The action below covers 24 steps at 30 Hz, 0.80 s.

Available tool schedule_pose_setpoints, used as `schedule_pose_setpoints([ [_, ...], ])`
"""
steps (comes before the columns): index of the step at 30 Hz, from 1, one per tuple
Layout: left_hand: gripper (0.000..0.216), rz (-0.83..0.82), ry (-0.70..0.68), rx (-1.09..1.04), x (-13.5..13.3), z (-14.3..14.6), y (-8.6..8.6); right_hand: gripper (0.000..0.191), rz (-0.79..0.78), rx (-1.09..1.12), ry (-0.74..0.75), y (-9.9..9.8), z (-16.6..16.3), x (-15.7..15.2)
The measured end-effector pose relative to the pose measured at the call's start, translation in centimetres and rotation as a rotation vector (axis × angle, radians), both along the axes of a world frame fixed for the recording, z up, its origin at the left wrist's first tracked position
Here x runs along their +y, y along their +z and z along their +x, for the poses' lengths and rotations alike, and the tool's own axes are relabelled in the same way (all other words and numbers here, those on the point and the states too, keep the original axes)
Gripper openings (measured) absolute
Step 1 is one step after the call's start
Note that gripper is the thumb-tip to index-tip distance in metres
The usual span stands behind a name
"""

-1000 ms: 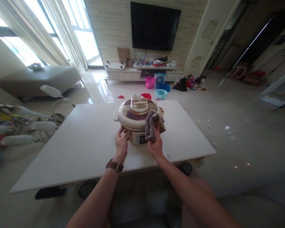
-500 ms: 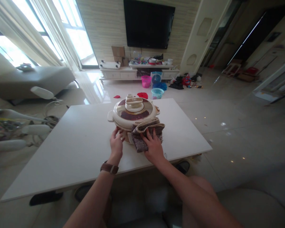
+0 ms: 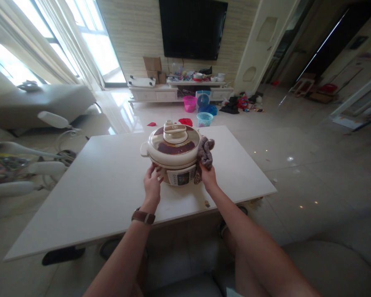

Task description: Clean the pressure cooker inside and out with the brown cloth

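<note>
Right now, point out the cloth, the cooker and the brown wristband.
Cloth (image 3: 205,153), head view: bunched upper part.
Cooker (image 3: 173,159), head view: lid's pale front rim.
Brown wristband (image 3: 143,216), head view: middle of band.

Plain white table, runs well out to the left of the left hand. Cooker sits right on it, between that hand and the right hand. Also a tiny dark spot on the near side of the right hand, can't tell what.
</note>
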<state>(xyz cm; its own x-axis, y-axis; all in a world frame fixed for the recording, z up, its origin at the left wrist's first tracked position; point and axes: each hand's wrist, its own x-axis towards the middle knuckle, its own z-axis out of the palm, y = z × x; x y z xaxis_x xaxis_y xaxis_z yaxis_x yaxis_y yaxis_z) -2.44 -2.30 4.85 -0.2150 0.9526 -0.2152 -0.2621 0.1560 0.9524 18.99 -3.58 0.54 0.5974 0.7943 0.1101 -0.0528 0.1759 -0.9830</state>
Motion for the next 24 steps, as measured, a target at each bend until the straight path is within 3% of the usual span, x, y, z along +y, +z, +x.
schedule_pose_setpoints([
  [3,0.067,0.003,-0.005,-0.003,-0.1,0.0,0.1,0.046,-0.115,0.133,-0.085,-0.9,-0.3,0.5],
  [8,0.063,0.018,0.005,-0.004,-0.1,0.1,0.1,0.044,-0.244,0.273,-0.156,-4.0,-3.9,-1.3],
  [18,0.068,-0.006,-0.002,0.007,-0.1,0.1,0.2,0.041,-0.239,0.392,-0.204,-6.4,-2.8,0.9],
  [24,0.064,0.015,0.003,0.004,0.0,0.2,0.0,0.047,-0.299,0.496,-0.163,-8.4,-6.1,-1.2],
])
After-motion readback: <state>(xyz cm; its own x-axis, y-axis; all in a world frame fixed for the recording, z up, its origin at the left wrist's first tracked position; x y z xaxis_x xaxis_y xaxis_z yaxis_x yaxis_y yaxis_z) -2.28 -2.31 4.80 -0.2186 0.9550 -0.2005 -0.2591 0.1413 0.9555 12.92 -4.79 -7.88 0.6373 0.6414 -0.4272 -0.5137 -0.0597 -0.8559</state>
